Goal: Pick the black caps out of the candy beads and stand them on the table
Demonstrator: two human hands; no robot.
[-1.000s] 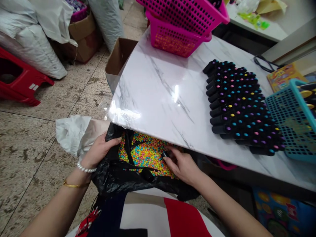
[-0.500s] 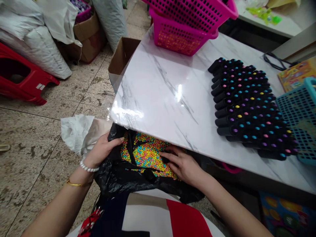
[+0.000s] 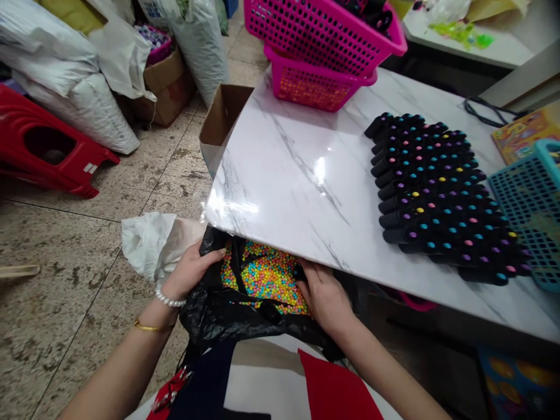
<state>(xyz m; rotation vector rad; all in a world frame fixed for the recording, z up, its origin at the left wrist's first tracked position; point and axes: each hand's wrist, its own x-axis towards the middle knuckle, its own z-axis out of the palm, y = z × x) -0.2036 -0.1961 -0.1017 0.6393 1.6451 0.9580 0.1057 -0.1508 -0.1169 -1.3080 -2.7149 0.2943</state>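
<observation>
A black plastic bag [image 3: 203,318] lies open against my lap, below the table edge. Small round beads [image 3: 266,279] in yellow, pink, blue and orange fill it, with strips of black plastic crossing them. My left hand [image 3: 192,271] is closed on the bag's left rim, thumb on the inside. Over the right side of the beads, my right hand [image 3: 324,294] has its fingers curled close to the underside of the table edge. A small black thing shows by those fingertips; whether it is part of the bag I cannot tell.
Black tubes [image 3: 437,192] with coloured dots on their ends lie in rows on the marbled table [image 3: 280,192]. Stacked pink baskets [image 3: 324,44] stand at the back, a blue basket [image 3: 525,204] at the right. A red stool [image 3: 56,146], white sacks [image 3: 100,111] and cardboard box [image 3: 223,111] stand left.
My right hand has drawn its spread fingers together and shifted up towards the table edge. The left hand keeps its hold on the bag. The whole view has shifted slightly.
</observation>
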